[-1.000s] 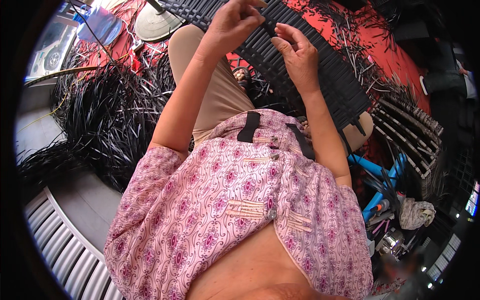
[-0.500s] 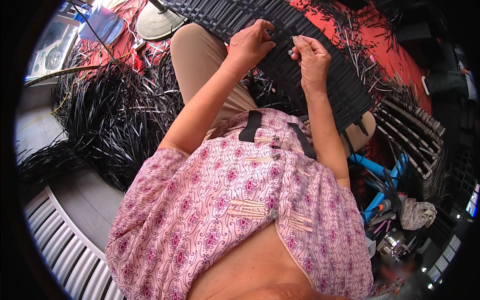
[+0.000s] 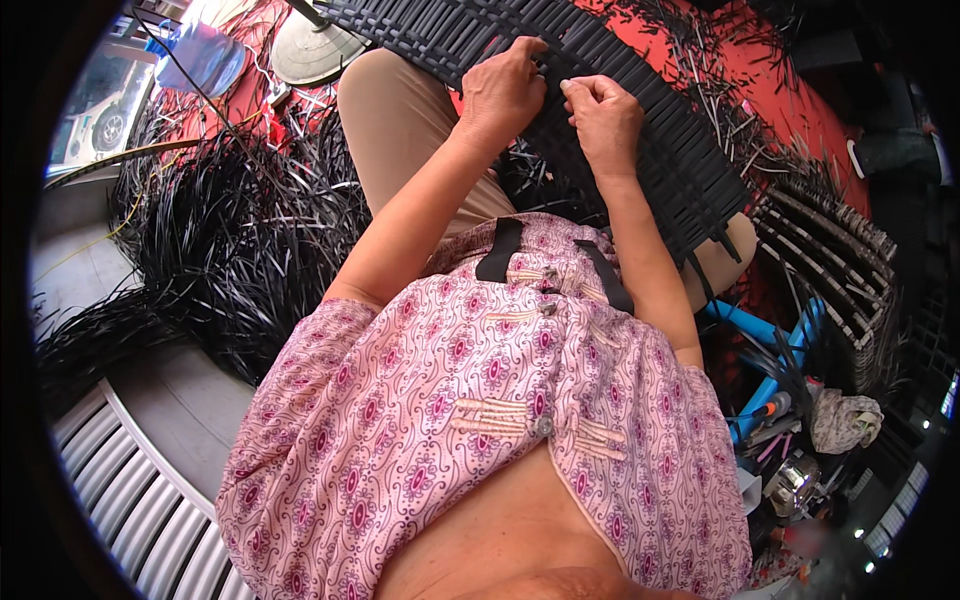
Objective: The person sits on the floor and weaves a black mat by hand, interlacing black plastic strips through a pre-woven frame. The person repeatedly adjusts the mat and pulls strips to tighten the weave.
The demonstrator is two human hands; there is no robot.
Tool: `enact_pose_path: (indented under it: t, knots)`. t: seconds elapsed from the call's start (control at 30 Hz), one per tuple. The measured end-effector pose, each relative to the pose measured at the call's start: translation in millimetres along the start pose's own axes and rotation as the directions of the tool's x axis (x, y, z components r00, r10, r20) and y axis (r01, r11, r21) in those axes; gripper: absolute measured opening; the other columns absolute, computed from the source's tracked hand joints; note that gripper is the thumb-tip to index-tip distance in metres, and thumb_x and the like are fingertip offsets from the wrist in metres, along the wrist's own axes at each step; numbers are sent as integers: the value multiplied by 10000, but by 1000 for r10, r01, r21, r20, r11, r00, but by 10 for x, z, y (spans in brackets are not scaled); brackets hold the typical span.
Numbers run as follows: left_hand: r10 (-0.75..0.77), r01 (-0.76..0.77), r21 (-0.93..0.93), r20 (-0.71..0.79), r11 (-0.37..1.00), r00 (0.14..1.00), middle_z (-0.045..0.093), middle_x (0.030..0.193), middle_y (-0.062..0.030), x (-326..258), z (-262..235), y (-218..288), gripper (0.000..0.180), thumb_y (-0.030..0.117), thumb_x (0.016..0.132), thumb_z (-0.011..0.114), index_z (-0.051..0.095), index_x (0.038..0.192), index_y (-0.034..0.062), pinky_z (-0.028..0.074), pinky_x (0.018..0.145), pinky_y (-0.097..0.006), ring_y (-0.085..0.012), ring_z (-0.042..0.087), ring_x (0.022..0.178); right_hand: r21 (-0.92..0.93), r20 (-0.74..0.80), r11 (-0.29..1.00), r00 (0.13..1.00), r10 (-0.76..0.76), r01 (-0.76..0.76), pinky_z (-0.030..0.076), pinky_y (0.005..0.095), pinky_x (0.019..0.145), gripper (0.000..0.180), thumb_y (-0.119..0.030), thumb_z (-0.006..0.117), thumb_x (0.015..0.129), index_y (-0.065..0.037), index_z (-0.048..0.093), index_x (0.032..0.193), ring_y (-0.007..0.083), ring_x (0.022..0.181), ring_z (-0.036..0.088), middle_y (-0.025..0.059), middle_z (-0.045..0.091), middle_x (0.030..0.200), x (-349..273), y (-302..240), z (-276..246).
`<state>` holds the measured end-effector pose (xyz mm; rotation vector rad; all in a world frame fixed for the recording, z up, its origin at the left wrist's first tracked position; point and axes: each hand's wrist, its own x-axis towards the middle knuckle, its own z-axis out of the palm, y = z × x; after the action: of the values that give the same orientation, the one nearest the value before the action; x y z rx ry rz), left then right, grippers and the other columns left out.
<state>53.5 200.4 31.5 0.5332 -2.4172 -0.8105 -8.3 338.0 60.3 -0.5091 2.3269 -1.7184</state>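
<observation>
A black woven panel (image 3: pixel 660 150) of flat strips lies slantwise across my lap, running from the upper left down to my right knee. My left hand (image 3: pixel 505 90) rests at the weave with its fingers curled inward; whatever is between them is hidden. Just right of it, my right hand (image 3: pixel 606 122) is closed over the panel, thumb and forefinger pinched together. A dark strip seems to be in that pinch, hard to make out against the black weave. The two hands are a short gap apart. Loose strip ends hang from the panel's near right corner.
A big heap of loose black strips (image 3: pixel 230 230) lies to my left. Beyond it are a blue water jug (image 3: pixel 200 58) and a round grey base (image 3: pixel 315 48). On my right are blue bars (image 3: pixel 780 370), a bundled stack of strips (image 3: pixel 825 265) and a crumpled cloth (image 3: pixel 845 420).
My right hand has moved left and slightly down, closer to my left hand, its fingertips now pointing left. My left hand has barely shifted. The panel lies about where it was.
</observation>
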Motion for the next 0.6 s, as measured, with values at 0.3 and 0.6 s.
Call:
enact_pose_path:
  t: [0.3, 0.6]
  knots:
    - [-35, 36, -80, 19, 996, 999, 784, 931, -66, 24, -5, -48, 360, 138, 873, 699, 682, 1233, 137, 580, 792, -402, -280, 757, 886, -212, 17, 973, 995, -94, 95, 562, 381, 632, 186, -196, 750, 868, -18, 760, 814, 259, 627, 727, 128, 712, 658, 57, 66, 7]
    - [-22, 29, -175, 39, 984, 999, 780, 969, -123, 44, -28, -89, 350, 107, 898, 663, 656, 1247, 75, 576, 862, -415, -318, 750, 937, -480, 82, 870, 993, -80, 109, 589, 460, 749, 202, -265, 699, 833, -80, 778, 817, 383, 772, 735, 179, 737, 767, 87, -5, 63]
